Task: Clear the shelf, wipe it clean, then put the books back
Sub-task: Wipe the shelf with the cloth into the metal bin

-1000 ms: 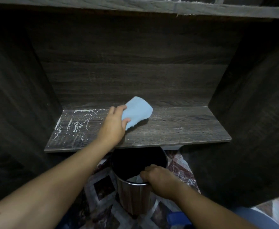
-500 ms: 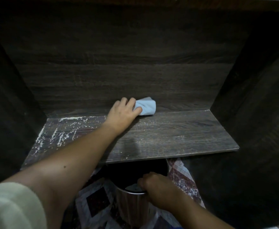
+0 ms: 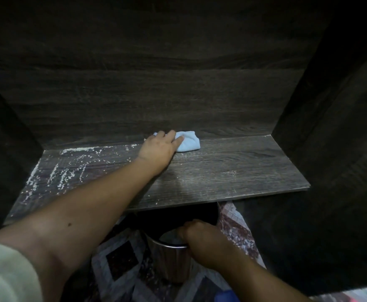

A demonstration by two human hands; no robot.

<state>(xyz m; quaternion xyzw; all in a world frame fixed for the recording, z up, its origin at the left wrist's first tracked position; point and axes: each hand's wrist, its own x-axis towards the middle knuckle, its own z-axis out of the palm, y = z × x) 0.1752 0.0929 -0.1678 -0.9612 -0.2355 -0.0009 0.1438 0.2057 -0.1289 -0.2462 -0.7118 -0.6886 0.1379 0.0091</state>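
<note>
Now | left hand [image 3: 159, 148] pressing cloth [image 3: 188, 144] further back on shelf [image 3: 232, 171] | right hand [image 3: 202, 240] still grips bin [image 3: 169, 260] rim

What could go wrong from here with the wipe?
1. The white debris lies left of the left hand and its blue cloth; a sweep may push it off the shelf edge beside the bin, onto the floor.
2. The right hand grips the bin rim; a tug could tip it.
</note>
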